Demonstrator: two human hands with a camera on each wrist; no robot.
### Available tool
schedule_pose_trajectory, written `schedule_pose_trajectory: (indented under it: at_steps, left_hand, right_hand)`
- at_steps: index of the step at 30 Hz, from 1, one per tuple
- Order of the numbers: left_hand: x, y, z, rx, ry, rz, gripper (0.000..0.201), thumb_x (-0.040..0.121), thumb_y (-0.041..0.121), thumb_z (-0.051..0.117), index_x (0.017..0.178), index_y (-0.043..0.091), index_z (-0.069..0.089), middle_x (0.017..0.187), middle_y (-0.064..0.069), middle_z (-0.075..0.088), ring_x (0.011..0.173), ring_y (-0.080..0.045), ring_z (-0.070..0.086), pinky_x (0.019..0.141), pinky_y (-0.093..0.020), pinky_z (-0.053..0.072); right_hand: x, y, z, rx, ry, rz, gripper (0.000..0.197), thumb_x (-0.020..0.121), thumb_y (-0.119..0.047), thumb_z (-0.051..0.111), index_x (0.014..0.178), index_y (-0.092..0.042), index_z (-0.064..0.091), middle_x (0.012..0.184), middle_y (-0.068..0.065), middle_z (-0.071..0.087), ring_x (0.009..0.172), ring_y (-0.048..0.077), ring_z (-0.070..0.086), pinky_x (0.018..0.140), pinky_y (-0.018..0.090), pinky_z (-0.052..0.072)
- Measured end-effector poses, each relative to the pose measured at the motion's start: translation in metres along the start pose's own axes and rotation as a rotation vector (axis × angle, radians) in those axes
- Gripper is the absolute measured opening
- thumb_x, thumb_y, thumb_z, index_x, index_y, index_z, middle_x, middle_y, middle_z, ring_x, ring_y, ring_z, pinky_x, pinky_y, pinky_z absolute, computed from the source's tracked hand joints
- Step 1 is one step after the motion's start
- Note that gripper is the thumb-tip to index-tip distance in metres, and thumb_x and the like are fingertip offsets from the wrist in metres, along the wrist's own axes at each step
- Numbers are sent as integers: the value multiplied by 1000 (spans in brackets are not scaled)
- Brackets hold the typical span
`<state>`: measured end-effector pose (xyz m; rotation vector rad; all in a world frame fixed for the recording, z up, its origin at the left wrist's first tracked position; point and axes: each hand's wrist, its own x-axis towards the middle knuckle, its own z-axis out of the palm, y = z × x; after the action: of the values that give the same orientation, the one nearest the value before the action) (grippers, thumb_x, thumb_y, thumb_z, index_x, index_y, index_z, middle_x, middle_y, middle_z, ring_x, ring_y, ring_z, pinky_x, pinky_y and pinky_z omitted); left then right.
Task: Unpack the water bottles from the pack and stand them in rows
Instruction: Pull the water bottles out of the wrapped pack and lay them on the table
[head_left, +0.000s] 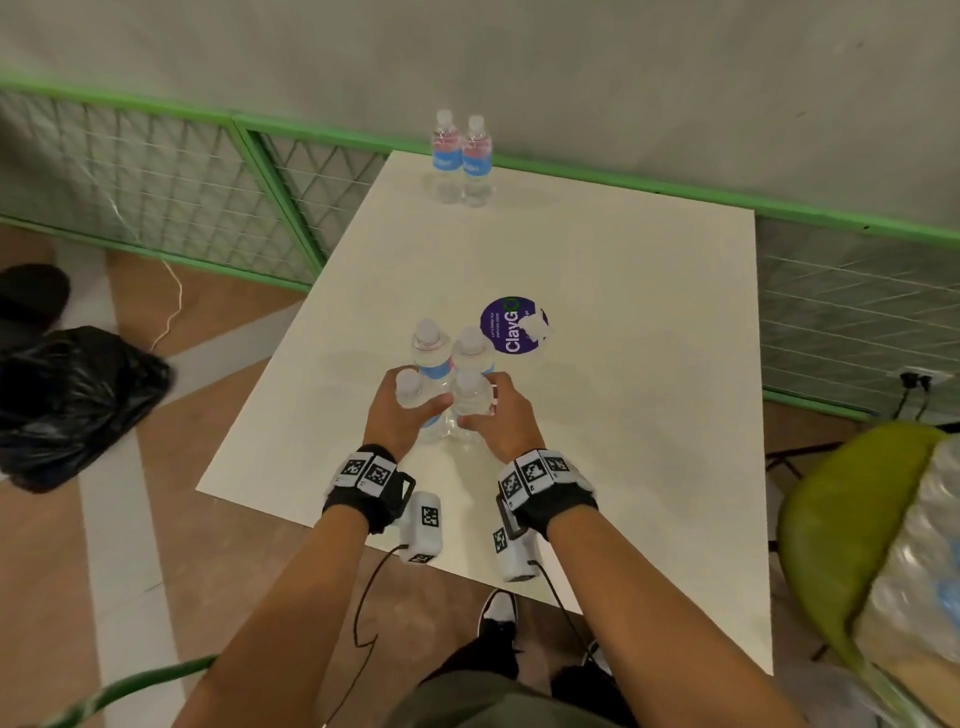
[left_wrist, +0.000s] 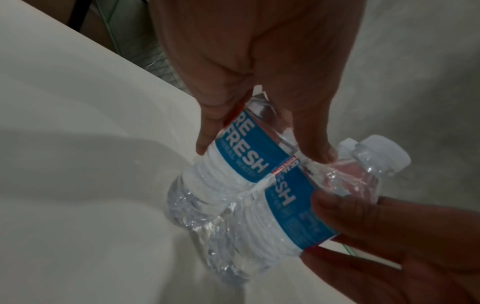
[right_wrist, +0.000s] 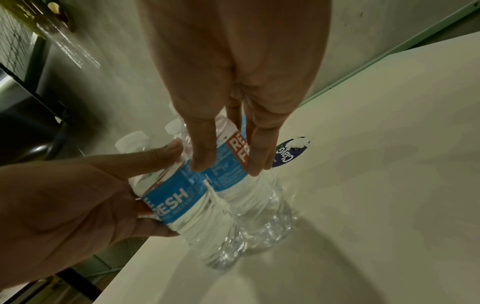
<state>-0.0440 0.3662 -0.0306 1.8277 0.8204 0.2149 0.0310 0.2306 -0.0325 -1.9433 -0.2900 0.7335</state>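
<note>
**Bottles on the table, front and back**

Four water bottles (head_left: 447, 379) stand in a tight two-by-two cluster near the middle of the table (head_left: 623, 415). The left hand (head_left: 400, 410) holds the near-left one, the right hand (head_left: 491, 415) the near-right. A round sticker (head_left: 511, 325) lies just right of and behind the cluster. Two more bottles (head_left: 461, 156) stand side by side, touching, at the far edge. A chair (head_left: 831, 519) right of the table carries the pack (head_left: 919, 571).
</note>
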Motion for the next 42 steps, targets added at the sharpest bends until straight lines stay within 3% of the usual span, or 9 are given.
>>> schedule_pose_trajectory:
  at_steps: [8,14,21,26,30,33,35,38,42]
  left_hand:
    - [-2,-6,-8,-43,-102,27,48,75,11,77,108,27,47,99,23,52,87,15,51,72,-5,39]
    - [-13,-21,-13,106,-17,-132,94,66,35,83,141,12,30,142,-7,39,128,-22,42,106,-40,37]
    - [-86,-42,11,426,-77,-227,28,81,17,70,99,1,57,107,-22,61,96,-35,56,85,-42,42]
    - [-127,12,108,569,-660,81,5,89,15,59,84,18,59,91,-3,65,77,-18,59,65,-25,41]
    - [-175,67,218,575,-1098,380,11,90,25,56,83,33,57,92,8,62,85,-13,58,76,-24,47]
    - [-218,104,303,521,-1161,586,35,86,32,63,119,27,53,120,2,50,111,-15,51,98,-36,44]
    - [-244,133,349,444,-1154,672,68,81,33,69,140,32,34,146,-1,27,133,-15,33,110,-33,31]
    - [-264,160,403,484,-1154,812,82,80,31,71,144,41,21,157,4,-6,143,-18,6,112,-35,22]
    - [-263,163,437,565,-1163,930,68,86,27,65,142,38,30,158,-2,-1,146,-28,8,114,-48,27]
  right_hand:
    - [8,6,11,-64,-24,-14,63,70,-15,79,123,-13,45,121,13,55,108,27,58,90,36,48]
    - [-25,-5,-16,-19,-127,6,76,78,-15,74,141,-14,31,136,5,47,125,19,46,94,25,35]
    - [-120,72,-99,-39,-195,223,41,82,-34,69,119,-24,57,124,-1,59,100,12,59,85,24,46]
    - [-214,156,-185,67,44,392,10,84,-24,67,93,-25,63,99,-3,62,85,11,58,83,32,50]
    - [-272,212,-256,87,389,544,15,82,-20,70,83,-30,59,87,-3,64,87,16,58,87,41,50]
    - [-294,232,-304,202,738,640,37,81,-12,69,114,-11,53,113,13,58,98,24,56,75,33,50]
    - [-300,239,-332,211,877,657,52,82,-11,68,127,0,46,125,18,54,112,32,55,88,36,48]
    - [-296,249,-359,243,944,656,50,83,-15,67,127,2,51,127,16,57,118,32,54,90,30,44]
    - [-288,251,-373,223,926,595,51,88,-19,62,134,-6,46,133,12,53,124,28,51,95,28,42]
